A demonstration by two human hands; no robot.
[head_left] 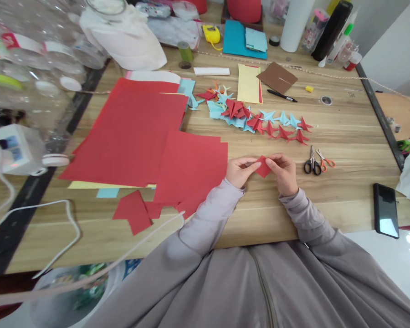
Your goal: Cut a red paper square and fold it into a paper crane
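Observation:
Between my two hands is a small folded red paper (263, 169), diamond-shaped with one corner pointing down at me. My left hand (239, 171) pinches its left side between thumb and fingers. On the other side, my right hand (284, 173) grips the upper right edge, its thumb lying on the paper. Just beyond the hands lie folded paper cranes in red (283, 132) and light blue (283, 118), set in rows that lead to a heap of cranes (235, 109). Right of my right hand are black-handled scissors (312, 165) and orange-handled scissors (325, 160).
Large red sheets (136, 127) cover the table's left, with red scraps (133, 212) nearer me. A phone (386, 210) lies at the right edge. Farther back are yellow paper (249, 84), a brown sheet (277, 78), a pen (282, 95) and a tape measure (211, 34). A white cable (68, 214) crosses the left.

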